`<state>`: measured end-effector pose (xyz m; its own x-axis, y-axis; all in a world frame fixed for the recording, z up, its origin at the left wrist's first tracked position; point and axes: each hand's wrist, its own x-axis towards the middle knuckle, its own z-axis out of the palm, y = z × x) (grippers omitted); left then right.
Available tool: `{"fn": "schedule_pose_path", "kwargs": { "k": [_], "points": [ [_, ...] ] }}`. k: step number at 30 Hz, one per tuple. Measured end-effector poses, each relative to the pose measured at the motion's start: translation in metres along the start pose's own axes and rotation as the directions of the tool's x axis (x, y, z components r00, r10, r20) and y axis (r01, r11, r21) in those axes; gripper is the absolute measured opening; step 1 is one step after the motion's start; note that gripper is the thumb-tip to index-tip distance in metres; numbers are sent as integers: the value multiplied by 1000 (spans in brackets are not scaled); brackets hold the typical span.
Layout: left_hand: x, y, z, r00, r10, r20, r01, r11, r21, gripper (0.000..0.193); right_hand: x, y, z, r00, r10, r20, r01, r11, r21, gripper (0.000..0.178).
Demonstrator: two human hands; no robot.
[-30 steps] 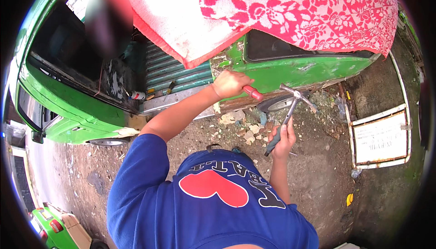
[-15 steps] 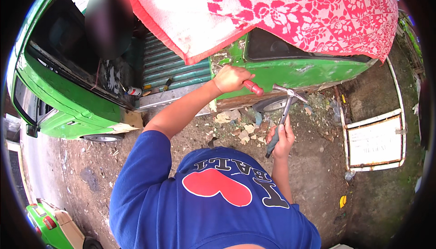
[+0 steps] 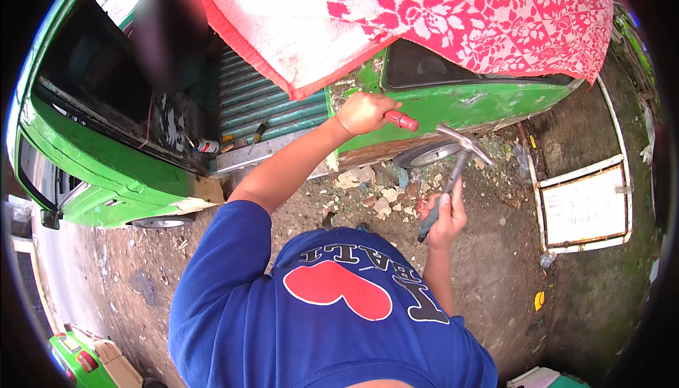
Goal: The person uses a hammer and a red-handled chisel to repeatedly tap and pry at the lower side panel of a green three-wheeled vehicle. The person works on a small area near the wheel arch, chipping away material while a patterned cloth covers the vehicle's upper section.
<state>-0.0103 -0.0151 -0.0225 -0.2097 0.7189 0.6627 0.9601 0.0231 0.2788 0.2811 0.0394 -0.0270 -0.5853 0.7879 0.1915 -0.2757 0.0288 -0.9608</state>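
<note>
My left hand (image 3: 363,113) is closed around a tool with a red handle (image 3: 403,120), against the green vehicle's side panel (image 3: 453,107). The handle's end sticks out to the right of my fist. The tool's working end is hidden, so its kind does not show. Lower and to the right, my right hand (image 3: 447,223) grips a hammer (image 3: 463,165) by its dark grip, head up. The metal hammer head stands a short way right of the red handle, apart from it.
A red and white floral blanket (image 3: 453,27) drapes over the vehicle. On its ribbed floor (image 3: 262,98) edge lie a can (image 3: 209,145) and small tools. Paint flakes and chips (image 3: 385,200) litter the ground. A rusty white framed panel (image 3: 583,207) lies at the right.
The red handle has swung up to a more level angle. My right hand and the hammer have shifted slightly to the right, and the hammer tilts more rightward.
</note>
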Motion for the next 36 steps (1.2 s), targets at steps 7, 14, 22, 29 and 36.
{"fn": "schedule_pose_path", "kwargs": {
  "k": [7, 14, 22, 29, 36],
  "points": [
    [5, -6, -2, 998, 6, -65, -9, 999, -44, 17, 5, -12, 19, 1000, -16, 2, 16, 993, -119, 48],
    [-14, -22, 1, 976, -44, -214, 20, 993, -115, 29, 9, -13, 34, 986, -46, 161, 78, 976, -202, 49],
    [-16, 3, -16, 974, 60, -219, -110, 968, -227, 25, 8, -30, 35, 993, -92, 79, 101, 988, -119, 47],
    [-14, -1, -18, 972, 45, -231, -97, 971, -220, 34, 2, -22, 33, 995, -62, 74, 69, 992, -107, 47],
    [-13, -5, -13, 972, 65, -227, -115, 970, -215, 34, -3, -21, 35, 997, -43, 63, 50, 992, -115, 47]
  ]
}}
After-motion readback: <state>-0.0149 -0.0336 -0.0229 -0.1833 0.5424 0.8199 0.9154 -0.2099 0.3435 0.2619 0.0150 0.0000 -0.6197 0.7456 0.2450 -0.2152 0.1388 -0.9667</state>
